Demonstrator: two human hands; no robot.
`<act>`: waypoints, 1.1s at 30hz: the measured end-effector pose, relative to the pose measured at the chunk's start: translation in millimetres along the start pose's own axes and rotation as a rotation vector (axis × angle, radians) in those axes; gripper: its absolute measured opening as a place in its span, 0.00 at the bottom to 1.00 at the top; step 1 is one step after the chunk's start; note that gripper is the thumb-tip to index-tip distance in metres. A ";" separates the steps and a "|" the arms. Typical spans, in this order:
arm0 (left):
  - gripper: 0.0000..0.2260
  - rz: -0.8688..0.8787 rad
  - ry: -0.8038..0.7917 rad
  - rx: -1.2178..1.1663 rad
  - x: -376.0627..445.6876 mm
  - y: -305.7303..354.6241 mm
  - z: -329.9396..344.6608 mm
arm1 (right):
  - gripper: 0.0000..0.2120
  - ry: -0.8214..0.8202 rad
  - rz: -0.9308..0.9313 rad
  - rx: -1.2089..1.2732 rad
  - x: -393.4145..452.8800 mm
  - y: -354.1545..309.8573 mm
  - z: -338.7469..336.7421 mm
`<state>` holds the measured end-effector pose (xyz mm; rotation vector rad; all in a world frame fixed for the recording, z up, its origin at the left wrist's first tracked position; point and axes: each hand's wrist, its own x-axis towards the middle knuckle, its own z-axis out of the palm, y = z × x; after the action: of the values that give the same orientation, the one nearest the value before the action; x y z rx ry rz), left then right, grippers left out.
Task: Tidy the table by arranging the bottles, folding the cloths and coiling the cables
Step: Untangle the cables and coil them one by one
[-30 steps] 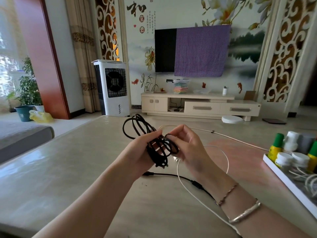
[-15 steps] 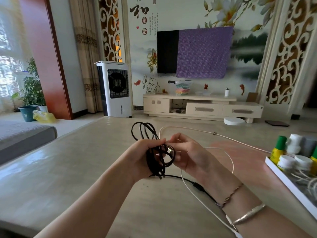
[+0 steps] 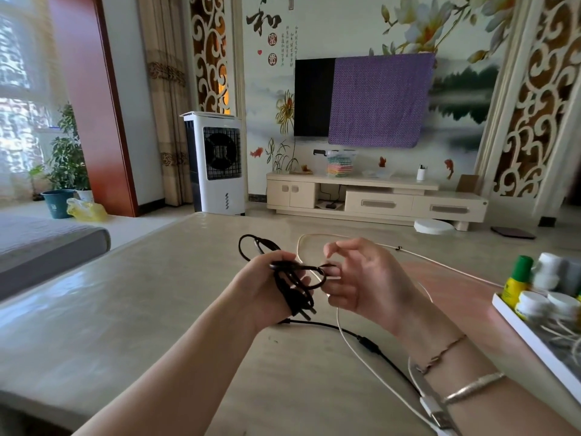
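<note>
Black cable [image 3: 292, 278] coiled, gripped in left hand [image 3: 267, 291] above glossy beige desk [image 3: 125, 309]; right hand [image 3: 361, 278] pinches loop. Thin white cable [image 3: 345, 338] trails across desk. Living room, tiled floor [image 3: 377, 228].

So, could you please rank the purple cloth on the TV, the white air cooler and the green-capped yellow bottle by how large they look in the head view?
1. purple cloth
2. white air cooler
3. green-capped yellow bottle, though it sits much nearer the camera.
</note>
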<state>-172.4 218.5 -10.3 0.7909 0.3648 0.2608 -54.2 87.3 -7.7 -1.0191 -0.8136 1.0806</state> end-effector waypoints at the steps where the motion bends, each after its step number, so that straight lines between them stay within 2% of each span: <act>1: 0.09 0.022 0.006 0.024 0.3 -0.6 0.9 | 0.13 0.011 0.005 -0.144 0.2 0.0 0.0; 4: 0.07 0.083 -0.050 0.108 0.4 -4.9 5.7 | 0.31 0.072 0.003 -0.456 5.1 8.0 5.3; 6: 0.09 0.083 -0.095 0.132 -1.1 -6.1 7.1 | 0.34 0.037 -0.010 -0.407 9.5 13.6 7.1; 7: 0.09 0.075 -0.109 0.124 -2.6 -5.1 7.3 | 0.31 0.002 -0.024 -0.324 10.8 14.2 6.0; 10: 0.12 0.049 -0.117 0.083 -3.8 -2.3 4.4 | 0.14 -0.091 -0.078 -0.084 7.9 9.7 -5.0; 13: 0.18 0.057 -0.110 0.051 -3.3 -1.0 0.2 | 0.12 -0.122 -0.125 -0.034 6.7 8.1 -15.4; 19: 0.11 0.015 -0.189 0.117 -7.2 -5.1 7.0 | 0.06 -0.009 -0.274 -0.202 13.7 13.2 -6.3; 21: 0.08 0.003 -0.201 0.136 -6.5 -8.0 10.1 | 0.06 0.040 -0.329 -0.184 14.1 14.6 -0.1; 23: 0.11 -0.008 -0.203 0.137 -6.0 -9.3 11.5 | 0.06 0.093 -0.360 -0.189 14.9 15.7 4.3; 25: 0.10 0.001 -0.184 0.165 -5.9 -10.5 12.0 | 0.08 0.163 -0.353 -0.217 16.9 16.9 4.8; 28: 0.15 0.034 -0.129 0.218 -3.9 -11.5 11.7 | 0.10 0.261 -0.322 -0.211 19.1 19.7 1.9; 30: 0.12 0.049 -0.068 0.267 -2.7 -13.8 13.0 | 0.11 0.301 -0.294 -0.187 20.6 24.4 0.0; 33: 0.08 0.066 0.027 0.387 -3.0 -18.2 14.9 | 0.14 0.385 -0.253 -0.293 22.2 29.3 -2.7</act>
<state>-167.3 195.5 -13.4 1.1826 0.4218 0.2660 -54.4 111.9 -35.2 -1.2824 -0.7709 0.5337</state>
